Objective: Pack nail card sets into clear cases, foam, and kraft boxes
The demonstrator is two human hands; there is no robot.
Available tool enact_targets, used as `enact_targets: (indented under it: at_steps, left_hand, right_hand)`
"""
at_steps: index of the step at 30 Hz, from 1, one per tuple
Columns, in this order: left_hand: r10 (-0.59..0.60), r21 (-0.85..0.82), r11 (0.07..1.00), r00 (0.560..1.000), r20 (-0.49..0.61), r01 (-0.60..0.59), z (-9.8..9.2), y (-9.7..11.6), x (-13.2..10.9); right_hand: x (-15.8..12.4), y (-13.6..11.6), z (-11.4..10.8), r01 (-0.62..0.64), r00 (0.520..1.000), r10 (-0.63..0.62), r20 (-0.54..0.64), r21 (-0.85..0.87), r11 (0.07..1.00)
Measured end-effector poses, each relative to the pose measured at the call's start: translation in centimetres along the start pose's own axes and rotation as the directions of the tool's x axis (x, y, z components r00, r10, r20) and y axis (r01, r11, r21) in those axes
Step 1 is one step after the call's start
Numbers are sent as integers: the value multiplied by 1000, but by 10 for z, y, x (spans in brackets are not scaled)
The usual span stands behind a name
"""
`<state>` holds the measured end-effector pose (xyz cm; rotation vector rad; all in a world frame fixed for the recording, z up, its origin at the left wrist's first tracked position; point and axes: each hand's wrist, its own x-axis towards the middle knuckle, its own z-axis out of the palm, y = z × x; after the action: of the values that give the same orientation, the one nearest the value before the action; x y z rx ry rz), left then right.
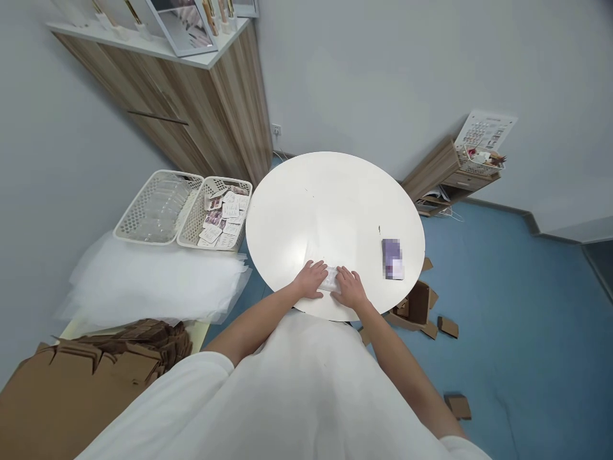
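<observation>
A small, whitish, translucent packet (329,279) lies flat near the front edge of a round white table (297,204). My left hand (311,279) grips its left end, fingers over the top and thumb toward me. At the right end my right hand (349,287) holds it the same way, fingers bent. What is inside the packet is too faint to make out. A thin, see-through sheet (317,246) seems to stretch away from it across the tabletop. To the right lies a purple and white rectangular item (393,259), blurred by pixelation.
On the left stand a white basket of clear plastic pieces (160,207) and a basket of printed cards (223,217). Nearer are stacked translucent sheets (158,281) and flat brown cardboard (90,383). An open carton (414,306) sits on the floor at right, beside a small cabinet (443,172).
</observation>
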<state>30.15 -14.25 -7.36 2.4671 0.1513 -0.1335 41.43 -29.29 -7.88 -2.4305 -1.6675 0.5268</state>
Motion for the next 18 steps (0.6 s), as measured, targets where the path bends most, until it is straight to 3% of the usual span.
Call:
enact_targets:
  at_steps: [4, 8, 13, 18]
  left_hand:
    - [-7, 104, 995, 1000, -3, 7, 8, 3, 0]
    - [65, 153, 986, 998, 11, -65, 8, 4, -16]
    - [57, 41, 998, 998, -6, -56, 0, 2, -32]
    - [-50, -25, 999, 997, -61, 48, -11, -5, -21]
  right_hand:
    - [-3, -10, 3, 2, 1000, -2, 7, -43, 999]
    - [-15, -24, 6, 20, 999, -19, 33, -33, 999]
    - [-19, -24, -4, 33, 994, -47, 98, 139, 990]
    - [1, -11, -22, -70, 994, 42, 98, 302, 951]
